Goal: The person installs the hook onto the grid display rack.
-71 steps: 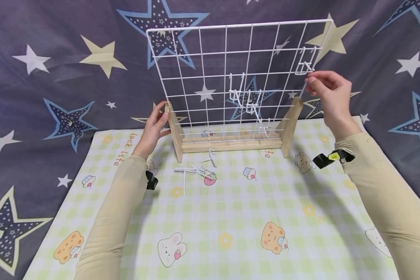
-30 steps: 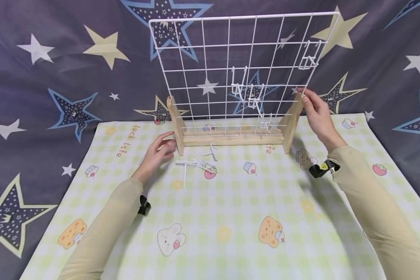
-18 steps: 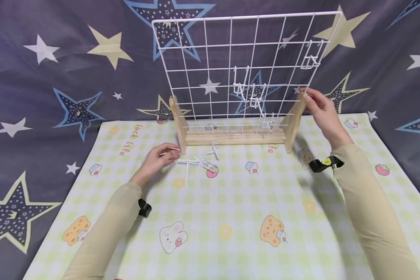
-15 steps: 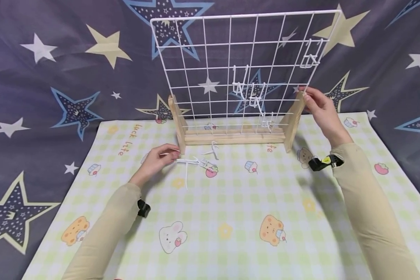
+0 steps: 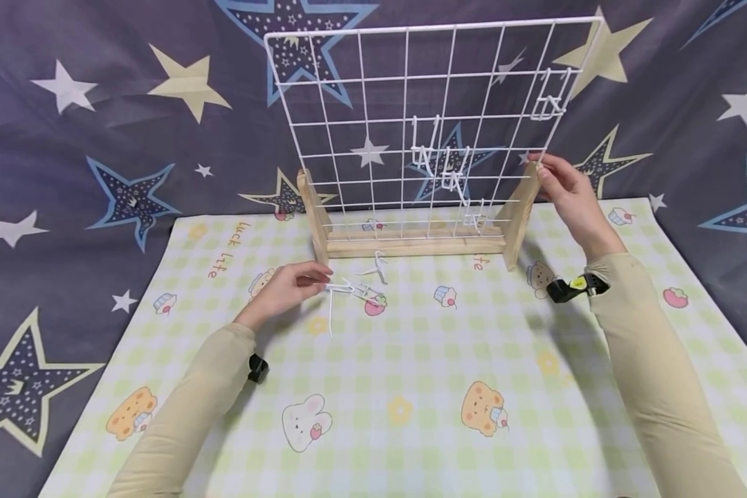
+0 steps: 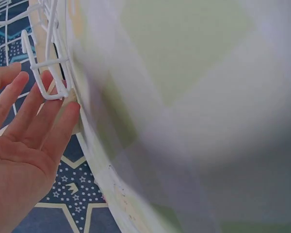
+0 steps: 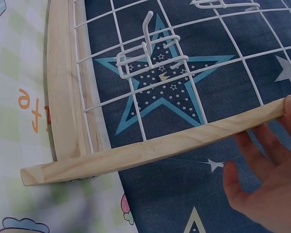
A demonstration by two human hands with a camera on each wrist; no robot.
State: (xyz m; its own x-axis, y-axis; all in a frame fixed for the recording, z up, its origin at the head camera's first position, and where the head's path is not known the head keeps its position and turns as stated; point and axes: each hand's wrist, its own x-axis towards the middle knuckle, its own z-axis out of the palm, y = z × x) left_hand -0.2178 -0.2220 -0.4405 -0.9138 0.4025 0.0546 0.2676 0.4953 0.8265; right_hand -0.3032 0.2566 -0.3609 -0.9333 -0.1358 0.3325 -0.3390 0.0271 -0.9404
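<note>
A white wire grid rack (image 5: 407, 76) stands upright on a wooden base (image 5: 411, 245) at the back of the table. My right hand (image 5: 569, 194) grips the upper end of its right wooden leg (image 7: 150, 147), thumb in front and fingers behind. My left hand (image 5: 292, 287) is low beside the left leg (image 5: 314, 214), fingertips at the end of the small pile of loose white wire hooks (image 5: 342, 287). In the left wrist view its extended fingers (image 6: 60, 128) lie behind a hook (image 6: 48, 63), not curled round it.
Several white hooks hang on the grid, including a hook near the right edge (image 5: 546, 107) and a hook near the middle (image 5: 423, 158). Another loose hook (image 5: 378, 268) lies before the base. A checked tablecloth (image 5: 373, 366) covers the table; a dark star-patterned cloth (image 5: 12, 145) hangs behind.
My left hand has let go of the left wooden leg and moved down to the loose hooks. My right hand has moved down from beside the upper right hook to the right leg's top.
</note>
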